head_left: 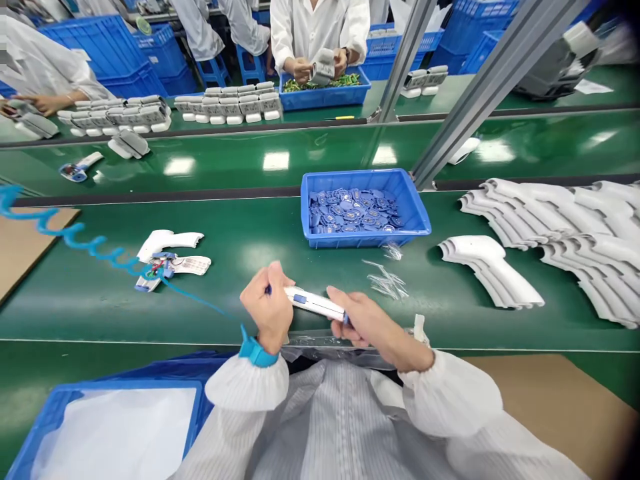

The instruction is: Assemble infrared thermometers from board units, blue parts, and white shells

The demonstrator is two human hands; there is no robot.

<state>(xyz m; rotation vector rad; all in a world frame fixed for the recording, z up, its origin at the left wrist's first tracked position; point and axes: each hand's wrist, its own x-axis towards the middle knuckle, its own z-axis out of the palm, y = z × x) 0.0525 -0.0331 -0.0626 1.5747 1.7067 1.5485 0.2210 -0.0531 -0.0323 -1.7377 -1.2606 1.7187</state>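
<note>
Between my two hands, above the near edge of the green bench, is a white gun-shaped device housing (316, 303) with a blue button on its side. My left hand (270, 300) is closed round its left end, which shows a bit of blue past the fingers. The right end is gripped by my right hand (363, 317), thumb on top and fingers curled below. A blue wristband (257, 351) with a coiled cord circles my left wrist. Left of my hands, an opened device (170, 265) lies with wires and blue parts exposed, beside a white shell half (167, 241).
A blue bin (367, 240) of small blue plates stands ahead. Thin clear strips (387, 281) lie near it. Stacked white shells (493, 270) fill the right side. The coiled blue cord (95, 247) crosses the left. A metal post (480, 93) rises ahead; co-workers sit beyond.
</note>
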